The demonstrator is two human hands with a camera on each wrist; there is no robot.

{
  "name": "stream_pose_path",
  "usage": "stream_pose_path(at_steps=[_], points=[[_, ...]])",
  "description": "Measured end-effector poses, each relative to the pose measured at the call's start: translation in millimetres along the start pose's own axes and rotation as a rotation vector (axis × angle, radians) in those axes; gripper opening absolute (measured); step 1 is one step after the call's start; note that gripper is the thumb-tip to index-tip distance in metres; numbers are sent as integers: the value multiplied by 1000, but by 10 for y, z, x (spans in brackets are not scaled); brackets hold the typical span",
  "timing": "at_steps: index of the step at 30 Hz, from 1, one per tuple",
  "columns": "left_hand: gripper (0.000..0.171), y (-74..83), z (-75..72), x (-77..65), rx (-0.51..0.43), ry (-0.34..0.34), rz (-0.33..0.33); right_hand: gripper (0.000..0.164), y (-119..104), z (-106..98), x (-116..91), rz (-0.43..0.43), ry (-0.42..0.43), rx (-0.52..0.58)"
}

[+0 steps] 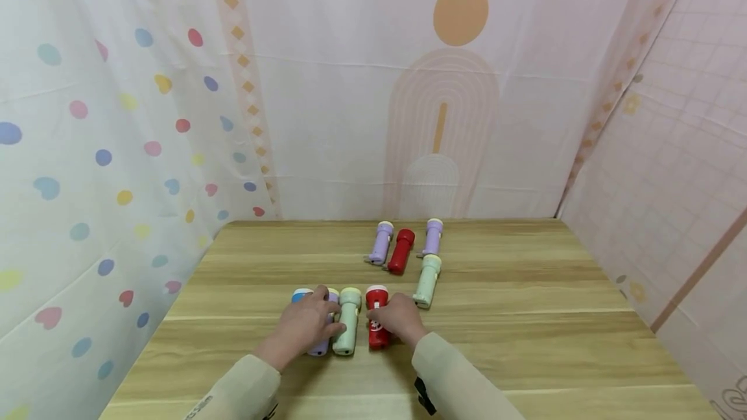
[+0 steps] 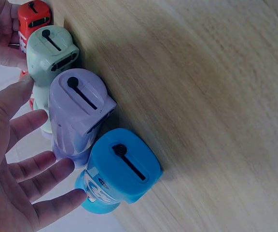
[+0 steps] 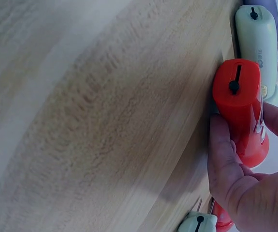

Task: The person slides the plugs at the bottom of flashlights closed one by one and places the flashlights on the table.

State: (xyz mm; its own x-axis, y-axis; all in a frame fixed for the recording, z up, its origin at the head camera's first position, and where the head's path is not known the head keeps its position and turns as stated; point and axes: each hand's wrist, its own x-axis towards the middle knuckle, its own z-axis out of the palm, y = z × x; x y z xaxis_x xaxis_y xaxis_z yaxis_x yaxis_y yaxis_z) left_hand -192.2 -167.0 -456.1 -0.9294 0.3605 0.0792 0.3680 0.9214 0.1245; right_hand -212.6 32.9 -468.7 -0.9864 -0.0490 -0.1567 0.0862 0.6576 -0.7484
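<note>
Side by side near the front lie a blue flashlight [image 2: 124, 162], a purple flashlight [image 2: 78, 101], a pale green flashlight [image 1: 349, 319] and a red flashlight [image 1: 378, 337] with a white print. My left hand [image 1: 306, 324] is spread over the blue and purple ones, its fingers nearly straight and its thumb by the green one. In the head view it hides most of the blue body. My right hand [image 1: 401, 316] grips the red flashlight, thumb on one side and fingers on the other. A small gap separates red from green.
Farther back lie two purple flashlights [image 1: 381, 242] [image 1: 432, 236], another red flashlight [image 1: 401, 251] and another pale green flashlight [image 1: 428, 280], just beyond my right hand. All rest on a wood-grain table [image 1: 525, 316]. Patterned curtains [image 1: 338, 115] hang along the back and sides.
</note>
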Motion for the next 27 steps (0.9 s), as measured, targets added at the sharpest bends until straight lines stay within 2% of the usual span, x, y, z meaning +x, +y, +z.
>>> stream_pose_path(at_steps=[4, 11, 27], points=[[35, 5, -4, -7, -3, 0, 6, 31, 13, 46, 21, -8, 4, -18], [34, 3, -9, -1, 6, 6, -3, 32, 2, 87, 33, 0, -21, 54], [34, 0, 12, 3, 4, -15, 3, 26, -31, 11, -17, 23, -40, 75]])
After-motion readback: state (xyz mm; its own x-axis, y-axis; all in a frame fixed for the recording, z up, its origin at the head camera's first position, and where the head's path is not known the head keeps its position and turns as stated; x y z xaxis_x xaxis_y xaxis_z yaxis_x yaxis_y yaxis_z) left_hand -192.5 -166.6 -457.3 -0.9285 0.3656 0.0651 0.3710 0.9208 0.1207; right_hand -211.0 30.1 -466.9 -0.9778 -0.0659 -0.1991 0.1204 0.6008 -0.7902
